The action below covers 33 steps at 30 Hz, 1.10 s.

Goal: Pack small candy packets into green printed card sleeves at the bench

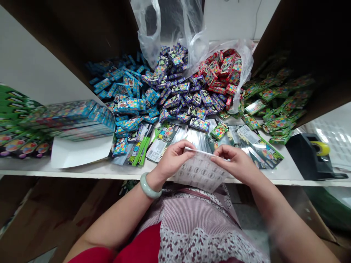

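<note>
Two hands, left and right, on one printed sheet

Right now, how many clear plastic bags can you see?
2: one clear plastic bag behind the purple packets, another behind the red packets. More may be hidden under the piles.

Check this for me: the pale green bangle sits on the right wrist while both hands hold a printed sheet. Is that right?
No, the bangle is on the left wrist, not the right, as the head view shows. The left hand and right hand do hold the sheet.
</note>
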Tool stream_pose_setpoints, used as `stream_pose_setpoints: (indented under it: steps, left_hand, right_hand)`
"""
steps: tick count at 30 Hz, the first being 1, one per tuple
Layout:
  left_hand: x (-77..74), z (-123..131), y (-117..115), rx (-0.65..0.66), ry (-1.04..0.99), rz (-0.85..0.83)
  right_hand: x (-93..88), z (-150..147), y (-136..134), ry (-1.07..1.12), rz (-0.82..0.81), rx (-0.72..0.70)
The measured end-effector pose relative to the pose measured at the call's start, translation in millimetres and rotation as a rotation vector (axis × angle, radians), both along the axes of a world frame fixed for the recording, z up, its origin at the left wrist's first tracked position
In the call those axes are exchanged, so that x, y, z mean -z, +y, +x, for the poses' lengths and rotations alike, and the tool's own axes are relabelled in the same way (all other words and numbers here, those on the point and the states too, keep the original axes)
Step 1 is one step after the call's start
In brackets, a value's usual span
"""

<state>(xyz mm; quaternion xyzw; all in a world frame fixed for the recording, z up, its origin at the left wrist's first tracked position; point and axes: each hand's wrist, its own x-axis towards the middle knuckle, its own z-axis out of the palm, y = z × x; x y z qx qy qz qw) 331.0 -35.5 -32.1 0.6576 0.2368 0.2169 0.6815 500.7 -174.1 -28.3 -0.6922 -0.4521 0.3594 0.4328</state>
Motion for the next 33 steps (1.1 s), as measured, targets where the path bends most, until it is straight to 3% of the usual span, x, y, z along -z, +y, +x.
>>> stream_pose_setpoints:
  steps: [5,12,20,25,33]
  left_hand:
    - [0.2,0.8,-0.7,-0.022,0.062,0.033]
    - [4.8,-2.7,2.8,0.070,0.073,0.013]
    - [13.7,6.1,6.6,0.003,0.099,-0.036]
    - [21.6,11.1,12.3,-0.021,0.093,-0.058]
    - [20.8,32.0,11.0,0.086,0.122,-0.215]
  right_hand:
    - [2.2,0.0,0.2,0.115,-0.038,-0.005]
    - [4.7,3.3,0.6,0.151,-0.078,-0.021]
    - [11.5,16.1,5.0,0.288,-0.082,-0.004]
    - [18.4,31.9,-7.6,0.446,-0.032,0.083]
    - [17.3,53.3,-28.3,0.383,0.018,0.285]
